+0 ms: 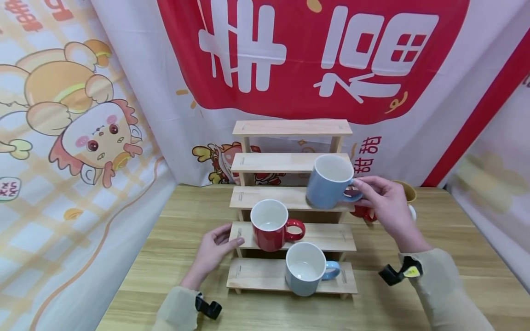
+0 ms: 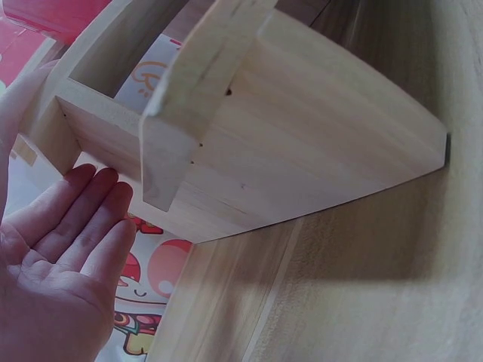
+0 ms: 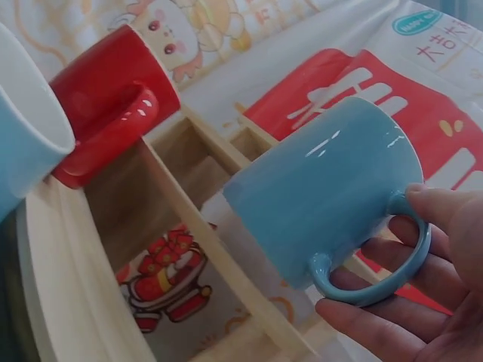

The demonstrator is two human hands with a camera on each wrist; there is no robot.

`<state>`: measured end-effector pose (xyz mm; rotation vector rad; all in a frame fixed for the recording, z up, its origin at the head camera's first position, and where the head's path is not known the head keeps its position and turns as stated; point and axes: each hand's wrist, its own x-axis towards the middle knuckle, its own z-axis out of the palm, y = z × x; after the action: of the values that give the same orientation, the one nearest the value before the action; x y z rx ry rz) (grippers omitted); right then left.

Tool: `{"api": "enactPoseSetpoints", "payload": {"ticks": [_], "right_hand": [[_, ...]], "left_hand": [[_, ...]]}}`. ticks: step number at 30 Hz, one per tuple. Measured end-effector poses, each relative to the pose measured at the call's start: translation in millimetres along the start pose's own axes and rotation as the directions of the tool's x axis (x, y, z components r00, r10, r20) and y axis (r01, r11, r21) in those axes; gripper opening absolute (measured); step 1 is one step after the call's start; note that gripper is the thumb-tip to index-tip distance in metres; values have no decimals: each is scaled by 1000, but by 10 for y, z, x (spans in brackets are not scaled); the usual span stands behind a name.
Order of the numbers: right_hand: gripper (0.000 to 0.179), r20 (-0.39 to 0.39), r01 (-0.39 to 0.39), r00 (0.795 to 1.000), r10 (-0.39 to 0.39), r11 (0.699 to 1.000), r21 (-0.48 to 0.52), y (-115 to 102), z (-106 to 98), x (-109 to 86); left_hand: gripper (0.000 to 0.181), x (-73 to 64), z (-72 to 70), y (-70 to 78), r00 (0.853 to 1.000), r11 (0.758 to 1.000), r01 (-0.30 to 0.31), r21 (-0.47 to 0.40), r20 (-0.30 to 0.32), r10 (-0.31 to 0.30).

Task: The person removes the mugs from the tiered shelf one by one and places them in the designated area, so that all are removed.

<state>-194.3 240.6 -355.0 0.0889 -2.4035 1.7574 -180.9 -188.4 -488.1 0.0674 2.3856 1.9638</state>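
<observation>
While the right grip [image 1: 387, 207] pinches its handle [image 3: 377, 291] between thumb and fingers, a blue mug [image 1: 326, 186] sits just left of that grip, at the right end of the middle step [image 1: 269, 195] of a wooden rack [image 1: 265, 162]. I can't tell if its bottom is touching the wood. The left grip [image 1: 211, 250] is loose and not squeezing, and its thumb seems to lie on the left end of the second step from the bottom [image 1: 325, 235] (maybe to keep the rack from sliding).

Two mugs look done. A red mug [image 1: 269, 236] stands to the right of the left grip, on that same step. A pale blue mug [image 1: 300, 281] stands on the bottom step [image 1: 256, 276], lower than the right grip and to its left. Both have their handles pointing right, just like the held one.

What looks left is to set the blue mug down and let it go. Behind the right grip, partly hidden, are a brown-rimmed cup [image 1: 409, 191] and something red [image 1: 360, 211], by the back of the surface [image 1: 186, 216]. They may be waiting for a turn on the higher steps, so I'd guess the job is about half done.
</observation>
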Motion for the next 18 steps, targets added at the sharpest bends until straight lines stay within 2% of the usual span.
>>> {"api": "enactPoseSetpoints", "payload": {"ticks": [5,11,14,18], "right_hand": [[48,-67,3,998,-4,1000,-19,2,-226,-64],[51,-128,-40,991,39,999,-5,33,-566,-171],[47,-141,-64,987,73,996,68,70,-756,-231],[39,-180,-31,981,73,974,225,145,-959,-283]], "left_hand": [[73,-2,4,4,1000,1000,-5,-2,-3,5],[72,3,4,5,1000,1000,-6,-6,-3,6],[73,3,5,4,1000,1000,-5,-4,-2,5],[73,1,6,9,1000,1000,-6,-4,0,6]]}}
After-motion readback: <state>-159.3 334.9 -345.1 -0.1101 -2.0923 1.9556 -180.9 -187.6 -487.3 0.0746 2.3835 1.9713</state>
